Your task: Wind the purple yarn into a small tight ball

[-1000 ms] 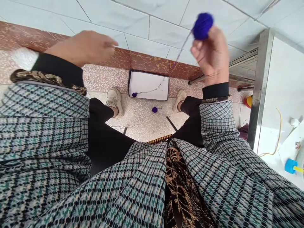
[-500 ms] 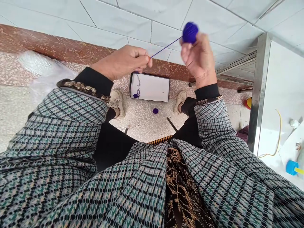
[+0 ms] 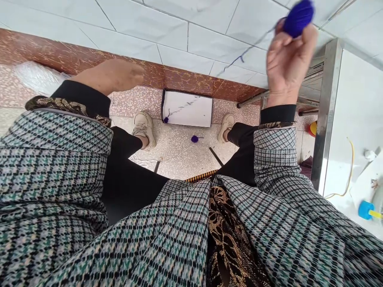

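My right hand [image 3: 287, 59] is raised at the upper right, its fingers closed around a ball of purple-blue yarn [image 3: 299, 18]. From the ball a loose, kinked strand of yarn [image 3: 247, 51] trails down to the left. My left hand [image 3: 110, 75] is at the upper left with its fingers curled, smeared by motion; whatever may be in them is hidden. Below and between the hands lies a white shallow box [image 3: 191, 113] with dark edges, a thin dark strand across it and a small purple clump [image 3: 166, 119] at its left corner. Another small purple yarn ball [image 3: 195, 138] lies on the floor.
A tiled wall [image 3: 170, 36] with a red-brown skirting stands in front. My shoes [image 3: 143, 128] flank the box. To the right is a metal-framed table [image 3: 324, 115] with a blue and yellow object [image 3: 365, 210] on it. Clear plastic wrapping [image 3: 38, 77] lies at the left.
My hands have moved apart, the left going left and the right going up and right with the ball. The strand, taut between them before, now hangs loose and has left my left hand.
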`<state>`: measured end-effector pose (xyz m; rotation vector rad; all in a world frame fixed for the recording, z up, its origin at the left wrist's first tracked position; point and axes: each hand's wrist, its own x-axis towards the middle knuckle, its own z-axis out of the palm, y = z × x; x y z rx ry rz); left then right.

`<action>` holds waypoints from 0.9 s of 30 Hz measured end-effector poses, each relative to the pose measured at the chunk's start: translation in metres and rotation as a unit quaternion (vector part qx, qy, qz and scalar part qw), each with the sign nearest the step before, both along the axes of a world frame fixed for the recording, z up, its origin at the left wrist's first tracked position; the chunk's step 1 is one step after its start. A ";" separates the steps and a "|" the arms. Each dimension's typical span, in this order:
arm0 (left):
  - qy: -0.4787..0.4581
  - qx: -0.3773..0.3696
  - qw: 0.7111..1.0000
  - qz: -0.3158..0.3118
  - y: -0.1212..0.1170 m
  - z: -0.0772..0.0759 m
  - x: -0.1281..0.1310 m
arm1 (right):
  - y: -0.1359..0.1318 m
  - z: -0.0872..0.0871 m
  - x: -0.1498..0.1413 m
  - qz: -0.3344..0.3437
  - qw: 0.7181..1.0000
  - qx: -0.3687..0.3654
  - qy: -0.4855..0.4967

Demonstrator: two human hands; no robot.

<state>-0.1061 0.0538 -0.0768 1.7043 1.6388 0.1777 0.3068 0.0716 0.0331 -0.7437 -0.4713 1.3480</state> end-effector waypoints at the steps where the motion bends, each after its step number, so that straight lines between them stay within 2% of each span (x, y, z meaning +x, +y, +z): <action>1: 0.051 -0.005 0.999 0.005 -0.004 0.017 0.016 | -0.002 -0.011 -0.012 0.070 0.993 -0.014 -0.095; 2: 0.043 0.011 0.999 0.010 -0.009 0.034 0.031 | -0.005 -0.021 -0.022 0.123 0.979 -0.026 -0.160; 4: -0.050 0.049 0.997 0.040 -0.018 0.060 0.061 | -0.012 -0.035 -0.040 0.198 0.961 -0.017 -0.190; 6: -0.203 0.090 0.974 0.046 -0.023 0.071 0.085 | -0.019 -0.042 -0.056 0.261 0.946 -0.005 -0.191; 8: -0.367 0.090 0.924 0.065 -0.023 0.071 0.105 | -0.024 -0.046 -0.069 0.304 0.931 -0.009 -0.204; 10: -0.500 0.046 0.861 0.079 -0.021 0.064 0.123 | -0.027 -0.048 -0.081 0.310 0.922 -0.028 -0.229; 12: -0.563 -0.004 0.822 0.088 -0.021 0.059 0.136 | -0.028 -0.052 -0.090 0.307 0.916 -0.054 -0.254; 13: -0.567 -0.021 0.818 0.089 -0.021 0.058 0.141 | -0.028 -0.054 -0.093 0.306 0.913 -0.064 -0.261; 15: -0.525 -0.032 0.845 0.100 -0.023 0.059 0.144 | -0.026 -0.055 -0.096 0.303 0.916 -0.083 -0.251; 17: -0.442 -0.014 0.892 0.096 -0.026 0.063 0.138 | -0.024 -0.050 -0.093 0.274 0.935 -0.110 -0.198; 19: -0.350 -0.001 0.935 0.054 -0.029 0.068 0.123 | -0.019 -0.038 -0.086 0.224 0.959 -0.130 -0.110; 22: -0.221 -0.027 0.974 -0.032 -0.029 0.068 0.093 | -0.009 -0.013 -0.063 0.118 0.984 -0.117 0.064; 23: -0.166 -0.036 0.984 -0.049 -0.027 0.063 0.082 | -0.005 -0.004 -0.052 0.068 0.984 -0.101 0.130; 25: -0.024 -0.059 0.994 -0.084 -0.021 0.045 0.059 | 0.003 0.012 -0.028 -0.025 0.964 -0.061 0.257; 27: 0.100 -0.101 0.979 -0.146 -0.014 0.018 0.036 | 0.010 0.023 -0.007 -0.096 0.930 -0.078 0.346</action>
